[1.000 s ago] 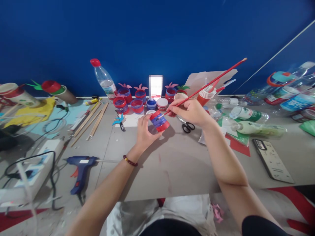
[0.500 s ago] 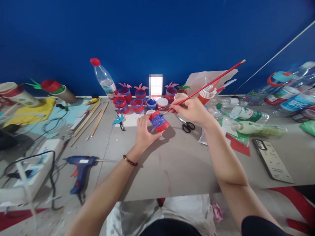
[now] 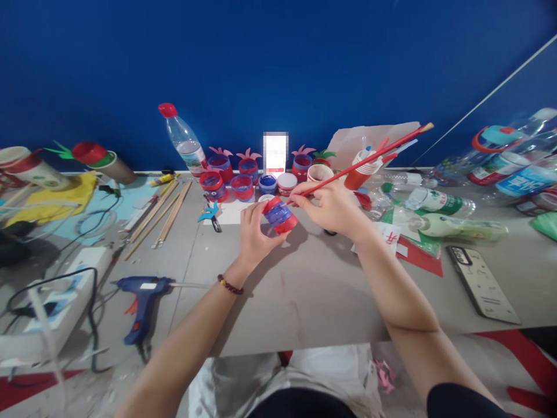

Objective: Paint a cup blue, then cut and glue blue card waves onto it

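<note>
Tilted on its side, a small red cup (image 3: 281, 216) with a blue-purple painted band is gripped by my left hand (image 3: 256, 235), fingers and thumb round its ends. My right hand (image 3: 328, 209) pinches a long red paintbrush (image 3: 369, 158) near its lower end. The brush tip is close to the painted band; whether it touches, I cannot tell. Just behind the cup stand an open jar of blue paint (image 3: 268, 184) and a closed jar with a whitish lid (image 3: 287, 183). Scissors lie mostly hidden under my right hand.
Several red-and-blue cups (image 3: 242, 187) stand at the back near a bottle with a red cap (image 3: 187, 139). A glue gun (image 3: 145, 302) and wooden sticks (image 3: 172, 213) lie left. Right are stacked paper cups (image 3: 362, 169), plastic bottles (image 3: 439, 201) and a phone (image 3: 481, 284).
My right hand has moved left and down with the paintbrush, which slants less steeply, and now covers most of the scissors. My left hand and the cup have barely moved.
</note>
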Demonstrator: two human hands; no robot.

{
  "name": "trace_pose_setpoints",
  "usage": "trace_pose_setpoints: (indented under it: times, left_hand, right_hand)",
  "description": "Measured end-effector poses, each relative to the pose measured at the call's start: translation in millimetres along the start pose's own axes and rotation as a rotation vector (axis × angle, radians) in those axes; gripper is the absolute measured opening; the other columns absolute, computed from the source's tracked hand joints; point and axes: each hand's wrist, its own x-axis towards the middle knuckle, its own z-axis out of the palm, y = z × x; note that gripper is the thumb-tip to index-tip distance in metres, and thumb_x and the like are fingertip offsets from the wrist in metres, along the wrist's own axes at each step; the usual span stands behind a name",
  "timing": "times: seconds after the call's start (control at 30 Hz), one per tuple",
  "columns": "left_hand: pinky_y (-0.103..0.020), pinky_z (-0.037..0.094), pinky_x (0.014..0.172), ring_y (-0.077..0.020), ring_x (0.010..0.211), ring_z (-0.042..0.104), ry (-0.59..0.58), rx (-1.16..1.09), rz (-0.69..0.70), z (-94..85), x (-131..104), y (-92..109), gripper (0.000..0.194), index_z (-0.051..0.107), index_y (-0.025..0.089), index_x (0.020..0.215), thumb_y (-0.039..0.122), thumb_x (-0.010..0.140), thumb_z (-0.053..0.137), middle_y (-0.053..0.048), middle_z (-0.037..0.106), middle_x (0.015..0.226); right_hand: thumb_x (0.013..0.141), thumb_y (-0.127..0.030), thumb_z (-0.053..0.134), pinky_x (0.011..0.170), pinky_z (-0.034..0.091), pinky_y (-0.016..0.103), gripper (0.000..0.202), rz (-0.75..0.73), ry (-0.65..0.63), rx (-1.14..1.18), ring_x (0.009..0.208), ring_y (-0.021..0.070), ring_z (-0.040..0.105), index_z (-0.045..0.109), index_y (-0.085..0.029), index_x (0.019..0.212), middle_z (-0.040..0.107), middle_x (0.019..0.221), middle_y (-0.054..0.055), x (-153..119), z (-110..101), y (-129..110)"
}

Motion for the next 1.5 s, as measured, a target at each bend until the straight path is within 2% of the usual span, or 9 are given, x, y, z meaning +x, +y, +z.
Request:
trace_pose_setpoints:
  times: [0.3, 0.53, 0.7, 0.8, 1.07, 1.33, 1.5]
  left_hand:
    - [-0.047, 0.043, 0.094, -0.0290, 0.107, 0.052, -0.013, 0.035, 0.016, -0.8, -0.5, -0.2, 0.079, 0.045, 0.022, 0.128, 0.043, 0.061, 0.082, -0.011, 0.056, 0.119]
    - [-0.047, 0.044, 0.096, -0.0291, 0.110, 0.052, -0.010, 0.041, 0.022, -1.5, -1.0, 0.6, 0.079, 0.044, 0.021, 0.129, 0.042, 0.062, 0.082, -0.012, 0.056, 0.120]
    - [-0.046, 0.044, 0.097, -0.0287, 0.110, 0.052, 0.006, 0.048, 0.039, -1.2, -0.9, 0.9, 0.081, 0.044, 0.020, 0.130, 0.041, 0.062, 0.082, -0.012, 0.056, 0.119]
    - [-0.046, 0.044, 0.096, -0.0292, 0.110, 0.052, 0.001, 0.051, 0.042, -1.4, -0.6, 1.1, 0.081, 0.044, 0.020, 0.130, 0.042, 0.062, 0.082, -0.012, 0.056, 0.118]
    - [-0.047, 0.044, 0.096, -0.0294, 0.110, 0.051, 0.027, 0.071, 0.031, -1.4, 0.1, 0.4, 0.081, 0.044, 0.020, 0.129, 0.042, 0.061, 0.082, -0.012, 0.056, 0.118]
    - [-0.045, 0.044, 0.095, -0.0285, 0.108, 0.052, 0.035, 0.060, 0.016, -0.8, 1.2, 0.1, 0.078, 0.045, 0.020, 0.128, 0.043, 0.062, 0.082, -0.012, 0.056, 0.117]
    - [-0.046, 0.043, 0.096, -0.0290, 0.108, 0.053, -0.003, 0.086, -0.003, -2.5, 2.3, 1.7, 0.077, 0.046, 0.022, 0.127, 0.044, 0.063, 0.081, -0.011, 0.058, 0.117]
  right_hand:
    - [0.091, -0.028, 0.054, 0.074, 0.052, 0.036, 0.021, -0.065, -0.067, 0.107, 0.078, 0.0200, 0.065, 0.073, -0.020, 0.085, 0.073, 0.083, 0.004, 2.4, 7.5, 0.6]
    - [0.088, -0.024, 0.055, 0.069, 0.053, 0.034, 0.021, -0.002, -0.012, 0.108, 0.072, 0.0189, 0.066, 0.073, -0.018, 0.078, 0.073, 0.078, 0.005, 5.5, -1.6, 4.5]
    - [0.088, -0.020, 0.055, 0.077, 0.051, 0.038, 0.023, -0.048, 0.084, -0.003, 0.082, 0.0221, 0.066, 0.073, -0.020, 0.074, 0.074, 0.084, 0.006, 8.5, -6.4, 20.7]
    - [0.089, -0.022, 0.055, 0.080, 0.049, 0.038, 0.021, -0.041, 0.077, -0.048, 0.085, 0.0224, 0.064, 0.073, -0.020, 0.078, 0.073, 0.086, 0.006, 8.2, -2.6, 25.3]
    - [0.090, -0.022, 0.054, 0.068, 0.043, 0.033, 0.021, -0.043, 0.012, -0.068, 0.074, 0.0181, 0.057, 0.073, -0.020, 0.080, 0.068, 0.076, 0.004, -0.7, 3.8, 1.6]
    - [0.090, -0.023, 0.055, 0.072, 0.047, 0.033, 0.022, -0.082, -0.039, 0.033, 0.075, 0.0181, 0.061, 0.073, -0.018, 0.079, 0.072, 0.078, 0.004, -1.7, 5.5, -5.6]
    - [0.088, -0.020, 0.054, 0.071, 0.048, 0.033, 0.023, -0.036, -0.047, 0.029, 0.073, 0.0184, 0.063, 0.072, -0.018, 0.075, 0.072, 0.076, 0.004, 1.1, 4.0, -5.6]
